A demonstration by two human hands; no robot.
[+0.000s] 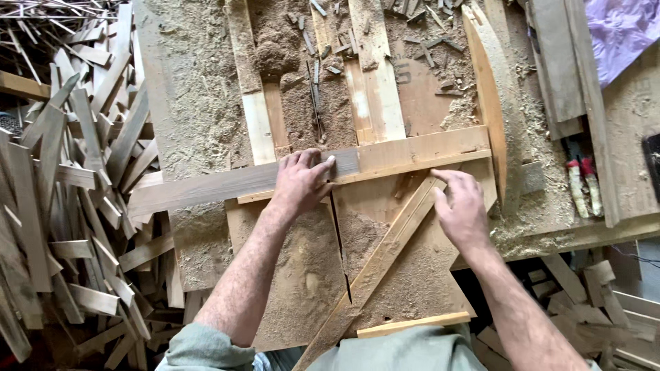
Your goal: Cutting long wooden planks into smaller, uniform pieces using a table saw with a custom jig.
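My left hand presses flat on a long grey wooden strip that lies across a sawdust-covered plywood jig. The strip's right end butts against a pale wooden fence. My right hand rests with fingers bent on the upper end of a diagonal wooden batten fixed to the jig. A narrow saw slot runs down the board between my hands. Neither hand grips anything.
A big heap of cut wooden strips fills the left side. Sawdust and small offcuts cover the bench at the back. A curved wooden piece stands at the right, beside red-tipped tool handles. More scrap wood lies at the lower right.
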